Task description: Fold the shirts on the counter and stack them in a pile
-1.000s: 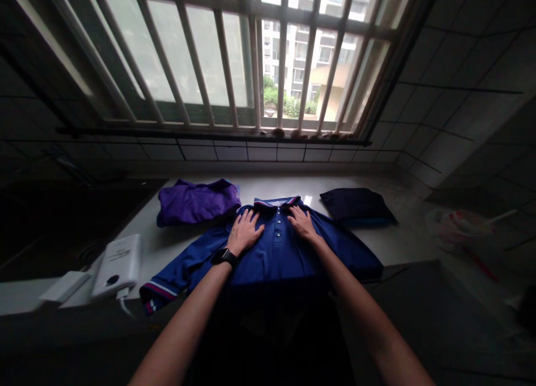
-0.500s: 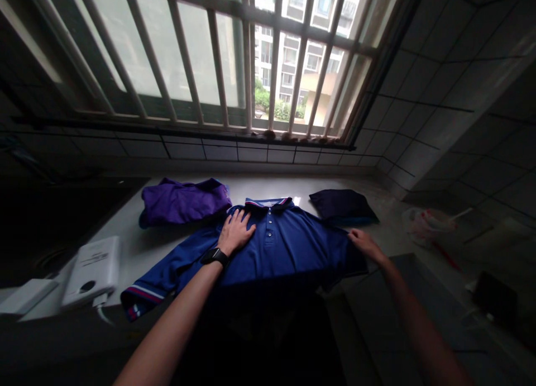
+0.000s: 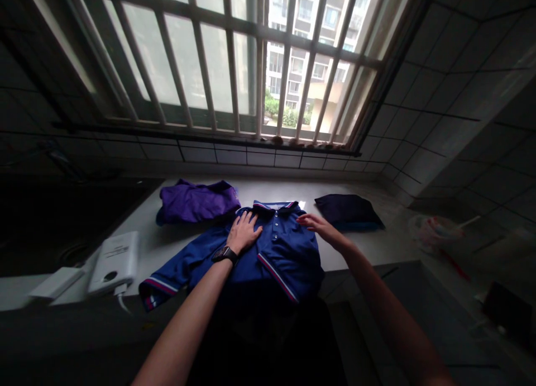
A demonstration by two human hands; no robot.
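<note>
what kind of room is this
Probably a kitchen or utility room in an apartment, though I can't be sure. The tiled wall, long pale counter and barred window looking onto apartment blocks suggest it.

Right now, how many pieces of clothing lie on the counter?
3: a blue polo shirt in the middle, a purple garment back left, a folded dark garment back right.

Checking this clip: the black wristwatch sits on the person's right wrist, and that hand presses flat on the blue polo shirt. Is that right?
No: the head view shows the black wristwatch on the left wrist, not the right. That left hand is the one pressing flat on the blue polo shirt.
</note>
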